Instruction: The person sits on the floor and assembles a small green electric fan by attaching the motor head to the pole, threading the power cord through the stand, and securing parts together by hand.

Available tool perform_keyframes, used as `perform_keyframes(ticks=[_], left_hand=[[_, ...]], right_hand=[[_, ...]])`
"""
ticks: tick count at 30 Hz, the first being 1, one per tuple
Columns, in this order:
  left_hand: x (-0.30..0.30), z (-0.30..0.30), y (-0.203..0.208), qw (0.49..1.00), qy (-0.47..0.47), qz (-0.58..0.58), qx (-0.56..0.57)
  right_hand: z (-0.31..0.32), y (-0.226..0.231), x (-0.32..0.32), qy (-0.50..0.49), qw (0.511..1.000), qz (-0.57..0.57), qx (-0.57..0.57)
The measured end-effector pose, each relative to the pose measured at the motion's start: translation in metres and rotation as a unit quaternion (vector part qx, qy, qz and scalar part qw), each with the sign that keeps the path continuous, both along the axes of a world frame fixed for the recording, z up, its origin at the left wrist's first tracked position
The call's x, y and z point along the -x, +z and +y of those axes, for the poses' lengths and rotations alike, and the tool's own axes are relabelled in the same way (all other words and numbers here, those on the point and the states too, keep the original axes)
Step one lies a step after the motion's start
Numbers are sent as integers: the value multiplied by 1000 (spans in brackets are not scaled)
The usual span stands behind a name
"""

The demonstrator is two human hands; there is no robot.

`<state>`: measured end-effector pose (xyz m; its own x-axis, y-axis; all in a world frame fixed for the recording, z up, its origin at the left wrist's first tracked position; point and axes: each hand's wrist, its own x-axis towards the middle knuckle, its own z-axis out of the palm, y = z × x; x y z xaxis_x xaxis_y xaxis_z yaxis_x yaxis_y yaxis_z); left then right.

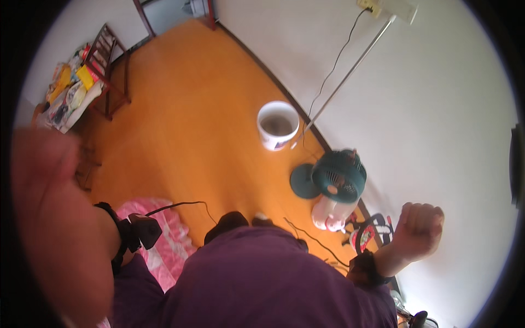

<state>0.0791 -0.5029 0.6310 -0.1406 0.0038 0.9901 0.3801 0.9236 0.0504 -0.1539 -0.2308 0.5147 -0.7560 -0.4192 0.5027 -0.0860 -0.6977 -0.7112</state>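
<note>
My right hand (420,232) is raised at the right, in front of the white wall, curled into a fist with nothing showing in it. A black wrist strap (367,268) sits below it. My left hand (49,164) looms large and smeared at the left rim, close to the camera, and its fingers cannot be made out. On that arm a black strap carries a small box-shaped device (146,230) with a cable. Neither hand visibly touches anything.
A white bucket (267,138) stands on the orange floor ahead. Beside it a pole (350,72) leans against the wall. A green fan (340,176) stands nearer, right. Pink cloth (169,262) lies at left; a wooden chair (112,90) stands farther back near piled goods (71,90).
</note>
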Motion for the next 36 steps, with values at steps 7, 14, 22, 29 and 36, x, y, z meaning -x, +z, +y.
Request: perform_keyframes(ticks=[7, 14, 22, 29, 36], left_hand=[[165, -174, -16, 915, -124, -285, -257], [355, -258, -30, 797, -220, -490, -277], [600, -275, -75, 689, -212, -603, -341], [757, -248, -114, 679, -146, -595, -405], [821, -229, -133, 597, -243, -623, -442]], right_hand=[[-69, -3, 35, -167, 985, 14, -32], [-102, -10, 21, -419, 905, -57, -42], [-92, -26, 30, -522, 846, -94, -60], [-102, -23, 92, -627, 756, -186, -43], [-85, -32, 84, -629, 760, -155, -46]])
